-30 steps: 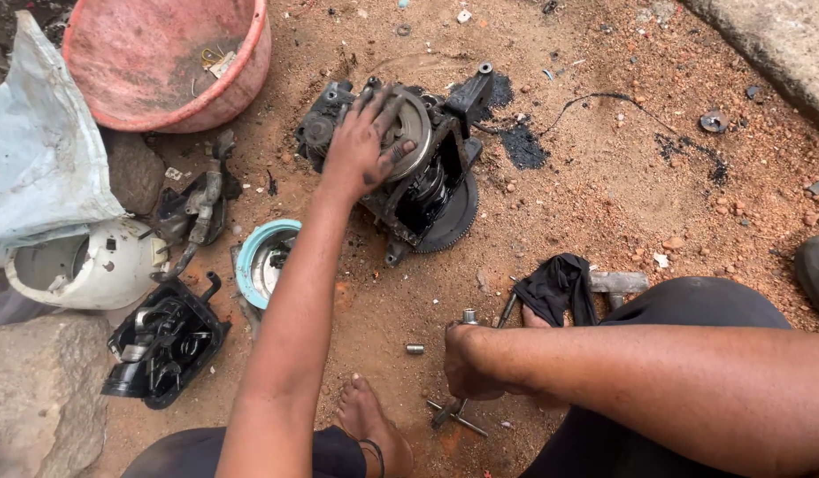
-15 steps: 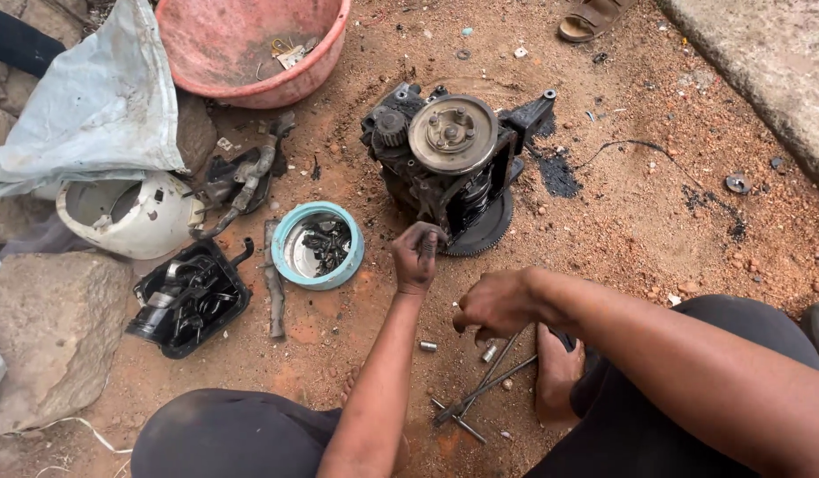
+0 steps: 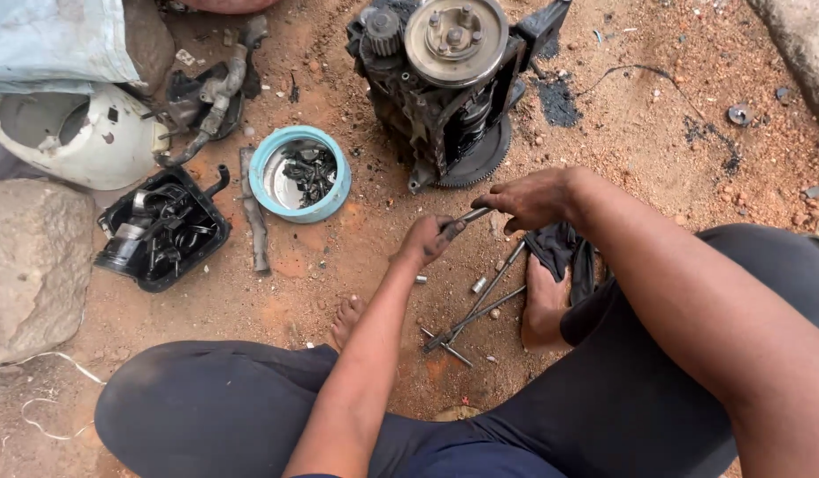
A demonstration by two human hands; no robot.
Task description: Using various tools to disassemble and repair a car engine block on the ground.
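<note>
Greasy steel shows between both hands: the left hand (image 3: 427, 239) and right hand (image 3: 533, 196) each pinch an end of a short metal rod (image 3: 474, 214), fingers closed on it, just above the red dirt ground (image 3: 356, 265) and in front of the engine block (image 3: 445, 84). It looks oily, so it may slip and drop among the loose sockets (image 3: 478, 285) and long wrenches (image 3: 476, 314), picking up grit.

Bare reddish dirt ground (image 3: 338, 265) – daylit, oil-stained – with a grey rock (image 3: 29, 265) at left.
</note>
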